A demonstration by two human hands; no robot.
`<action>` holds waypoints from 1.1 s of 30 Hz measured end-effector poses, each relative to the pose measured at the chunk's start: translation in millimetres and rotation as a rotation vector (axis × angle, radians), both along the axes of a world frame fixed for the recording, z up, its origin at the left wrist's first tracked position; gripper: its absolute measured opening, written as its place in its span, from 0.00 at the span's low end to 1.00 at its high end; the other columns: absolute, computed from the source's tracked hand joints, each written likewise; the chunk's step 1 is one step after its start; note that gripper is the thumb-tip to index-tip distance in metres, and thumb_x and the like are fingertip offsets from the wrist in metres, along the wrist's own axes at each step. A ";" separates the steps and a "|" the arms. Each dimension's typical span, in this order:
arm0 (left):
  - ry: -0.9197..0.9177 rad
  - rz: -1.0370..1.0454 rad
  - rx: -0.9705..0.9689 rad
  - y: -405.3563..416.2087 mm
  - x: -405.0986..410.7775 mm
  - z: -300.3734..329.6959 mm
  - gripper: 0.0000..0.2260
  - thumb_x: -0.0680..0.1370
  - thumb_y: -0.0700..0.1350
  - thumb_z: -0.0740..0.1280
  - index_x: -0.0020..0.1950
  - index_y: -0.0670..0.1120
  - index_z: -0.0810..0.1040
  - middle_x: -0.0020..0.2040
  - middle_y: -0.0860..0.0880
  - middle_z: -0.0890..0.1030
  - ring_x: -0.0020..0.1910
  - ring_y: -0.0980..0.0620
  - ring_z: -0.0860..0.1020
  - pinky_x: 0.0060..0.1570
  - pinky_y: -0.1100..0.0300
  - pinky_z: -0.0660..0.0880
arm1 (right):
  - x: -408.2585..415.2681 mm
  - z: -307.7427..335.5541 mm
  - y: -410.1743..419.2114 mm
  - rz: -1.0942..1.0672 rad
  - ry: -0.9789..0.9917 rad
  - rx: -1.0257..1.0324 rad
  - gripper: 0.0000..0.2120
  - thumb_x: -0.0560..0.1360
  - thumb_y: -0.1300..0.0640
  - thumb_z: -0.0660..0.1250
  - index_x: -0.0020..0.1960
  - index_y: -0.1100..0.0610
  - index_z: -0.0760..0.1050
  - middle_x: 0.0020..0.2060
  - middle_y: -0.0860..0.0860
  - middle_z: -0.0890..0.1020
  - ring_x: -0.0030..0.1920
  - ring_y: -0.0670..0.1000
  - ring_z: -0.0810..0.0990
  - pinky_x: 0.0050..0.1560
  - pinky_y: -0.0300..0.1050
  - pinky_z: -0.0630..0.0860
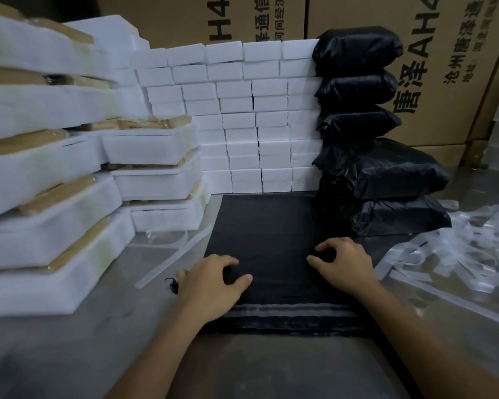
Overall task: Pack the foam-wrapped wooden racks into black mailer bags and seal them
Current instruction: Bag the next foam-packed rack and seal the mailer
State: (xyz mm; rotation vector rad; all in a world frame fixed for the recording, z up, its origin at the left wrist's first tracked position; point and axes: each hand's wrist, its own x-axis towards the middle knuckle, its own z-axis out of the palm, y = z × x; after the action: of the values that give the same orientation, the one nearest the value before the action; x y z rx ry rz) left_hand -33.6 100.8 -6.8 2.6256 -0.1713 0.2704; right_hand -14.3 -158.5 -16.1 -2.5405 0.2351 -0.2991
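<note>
Opening the top mailer bag (pixel 271 226), flat at desk centre: left hand (pixel 211 283) and right hand (pixel 343 263) fingers pinching its film; next, pull a wrapped rack (pixel 49 249) from 9 o'clock stack.

We see a dim, flat indoor light with a cool cast and no hard shadows. The foam-wrapped racks (pixel 41 180) at the left of the frame are smeared with blur, and lines bow toward the edges. The black mailer bag (pixel 271 226) at centre loses nearly all detail in darkness.
</note>
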 end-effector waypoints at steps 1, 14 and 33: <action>-0.026 0.040 -0.144 0.9 3.2 7.2 0.19 0.75 0.61 0.68 0.63 0.57 0.77 0.60 0.59 0.78 0.60 0.54 0.76 0.60 0.54 0.69 | 0.0 -0.2 0.2 0.001 -0.016 0.017 0.15 0.74 0.41 0.71 0.56 0.47 0.80 0.62 0.50 0.78 0.63 0.56 0.74 0.64 0.54 0.71; 0.148 0.415 -1.535 74.9 141.9 171.5 0.33 0.70 0.63 0.73 0.69 0.50 0.67 0.65 0.45 0.72 0.49 0.44 0.77 0.43 0.53 0.79 | 0.3 -0.4 3.0 -0.060 -0.108 0.247 0.04 0.75 0.49 0.72 0.42 0.46 0.80 0.38 0.44 0.82 0.39 0.49 0.81 0.52 0.56 0.79; 0.021 0.211 -1.721 -3.8 35.9 114.5 0.15 0.69 0.48 0.70 0.55 0.48 0.78 0.46 0.48 0.80 0.42 0.50 0.79 0.31 0.63 0.73 | -6.3 6.8 10.7 -0.129 -0.296 0.137 0.03 0.76 0.49 0.69 0.46 0.46 0.81 0.44 0.42 0.83 0.51 0.50 0.79 0.60 0.54 0.71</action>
State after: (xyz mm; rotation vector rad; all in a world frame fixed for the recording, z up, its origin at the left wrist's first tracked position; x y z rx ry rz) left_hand 2.3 97.0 107.7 0.9248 0.2626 0.2621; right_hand -20.6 -147.9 -9.3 -2.3144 0.2941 -0.6794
